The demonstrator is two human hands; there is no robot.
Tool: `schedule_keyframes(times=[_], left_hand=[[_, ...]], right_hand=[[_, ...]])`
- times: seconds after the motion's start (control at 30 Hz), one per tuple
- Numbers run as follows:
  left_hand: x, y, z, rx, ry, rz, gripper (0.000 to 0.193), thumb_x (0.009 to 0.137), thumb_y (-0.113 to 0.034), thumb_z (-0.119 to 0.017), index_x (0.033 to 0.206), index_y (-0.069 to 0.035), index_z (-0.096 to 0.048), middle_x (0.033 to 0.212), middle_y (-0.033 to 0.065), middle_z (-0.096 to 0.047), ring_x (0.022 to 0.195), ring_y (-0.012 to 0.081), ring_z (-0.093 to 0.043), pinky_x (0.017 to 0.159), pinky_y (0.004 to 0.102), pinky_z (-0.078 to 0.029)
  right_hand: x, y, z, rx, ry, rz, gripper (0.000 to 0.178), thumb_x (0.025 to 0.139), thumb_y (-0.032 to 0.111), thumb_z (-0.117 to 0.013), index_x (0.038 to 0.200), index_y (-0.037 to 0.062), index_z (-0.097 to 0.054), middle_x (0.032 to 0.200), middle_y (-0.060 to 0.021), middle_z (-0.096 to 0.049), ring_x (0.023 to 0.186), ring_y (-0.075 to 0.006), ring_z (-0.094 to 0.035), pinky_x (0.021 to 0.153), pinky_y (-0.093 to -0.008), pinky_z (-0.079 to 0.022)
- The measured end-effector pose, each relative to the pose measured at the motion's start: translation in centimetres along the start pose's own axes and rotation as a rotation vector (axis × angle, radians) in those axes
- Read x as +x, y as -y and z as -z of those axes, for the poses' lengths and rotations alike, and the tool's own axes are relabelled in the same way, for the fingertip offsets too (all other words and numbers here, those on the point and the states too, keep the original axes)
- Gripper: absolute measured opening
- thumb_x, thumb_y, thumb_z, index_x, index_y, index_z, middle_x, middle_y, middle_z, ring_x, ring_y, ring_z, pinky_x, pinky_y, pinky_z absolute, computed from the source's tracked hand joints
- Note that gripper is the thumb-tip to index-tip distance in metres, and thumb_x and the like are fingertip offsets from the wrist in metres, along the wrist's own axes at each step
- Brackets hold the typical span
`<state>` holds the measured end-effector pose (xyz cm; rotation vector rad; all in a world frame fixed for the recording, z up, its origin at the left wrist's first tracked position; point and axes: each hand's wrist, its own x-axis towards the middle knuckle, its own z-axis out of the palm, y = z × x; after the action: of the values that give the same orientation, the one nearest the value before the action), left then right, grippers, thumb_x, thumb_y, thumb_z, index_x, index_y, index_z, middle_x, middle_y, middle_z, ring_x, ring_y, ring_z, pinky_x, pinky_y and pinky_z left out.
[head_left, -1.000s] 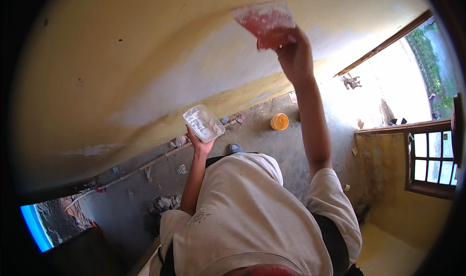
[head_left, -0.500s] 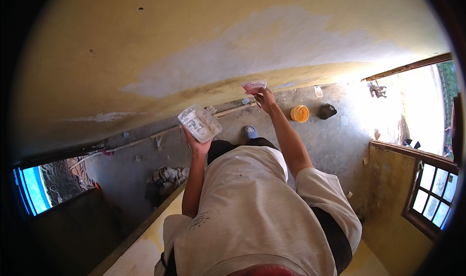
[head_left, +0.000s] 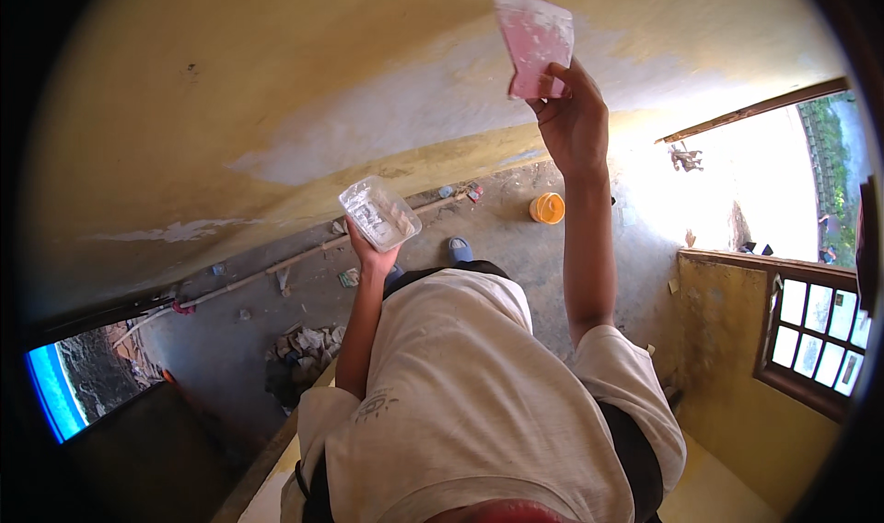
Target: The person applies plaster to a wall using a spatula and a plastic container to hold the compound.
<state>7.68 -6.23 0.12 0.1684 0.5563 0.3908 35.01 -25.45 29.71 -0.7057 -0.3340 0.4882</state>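
My left hand [head_left: 374,258] is closed round the side of a clear plastic tub [head_left: 394,231], whose inside is smeared with white paste. Raised high at the right, my right hand [head_left: 577,122] pinches the lower end of a flat pink putty spreader [head_left: 536,37]. White residue streaks the spreader's face and upper edge. Behind it rises a yellow wall [head_left: 230,81] with a broad whitish patch [head_left: 396,109]. From this angle I cannot tell whether the spreader touches the wall.
On the grey floor stands an orange bucket [head_left: 547,208], right of my blue sandals [head_left: 459,249]. A long pole [head_left: 304,258] lies along the wall's foot. A crumpled heap [head_left: 304,353] sits lower left. Bright light enters at right, above a paned window [head_left: 818,334].
My right hand has risen from low near the wall's foot to high up, bringing the spreader with it. My left hand still holds the tub in nearly the same place.
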Motion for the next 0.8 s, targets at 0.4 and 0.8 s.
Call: schedule_keyframes(times=[0.4,0.8], left_hand=[[-5.8,-8.1,5.2,-0.015,0.0,-0.117,0.069,0.091,-0.07,-0.045,0.141,-0.023,-0.05,0.14,0.0031,-0.055,0.125,0.0285,-0.053,0.104,0.0535,-0.042],[-8.1,-13.9,9.4,-0.092,-0.037,-0.187,0.069,0.09,-0.07,-0.045,0.142,-0.023,-0.05,0.141,0.0017,-0.054,0.127,0.0291,-0.052,0.107,0.0559,-0.037]], right_hand=[[-9.4,-30.7,11.0,-0.012,-0.284,-0.678,0.011,0.09,0.005,-0.057,0.099,0.0025,-0.063,0.089,-0.0059,-0.065,0.075,-0.0113,-0.058,0.063,-0.0218,-0.047],[-2.7,-33.8,2.0,-0.008,-0.326,-0.547,0.005,0.089,0.003,-0.057,0.085,0.0009,-0.06,0.072,-0.0039,-0.054,0.063,-0.0098,-0.049,0.057,-0.0207,-0.042]])
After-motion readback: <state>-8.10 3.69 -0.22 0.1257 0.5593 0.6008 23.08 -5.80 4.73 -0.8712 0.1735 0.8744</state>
